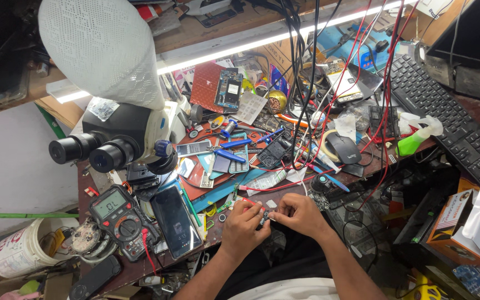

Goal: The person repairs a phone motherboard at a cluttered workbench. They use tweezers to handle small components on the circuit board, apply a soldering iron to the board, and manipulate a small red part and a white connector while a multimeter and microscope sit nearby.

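Small dark component (264, 217) | pinched between fingertips of left hand (244, 225) and right hand (298, 214), at bench (140, 266) front edge | likely light, stiff, fragile; grip by its edges.

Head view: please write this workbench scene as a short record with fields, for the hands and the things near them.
left hand: pinches a small dark part, which is too small to identify
right hand: pinches the same part from the other side
left of hands: smartphone lying flat, multimeter
beyond hands: microscope, computer mouse
far right: keyboard
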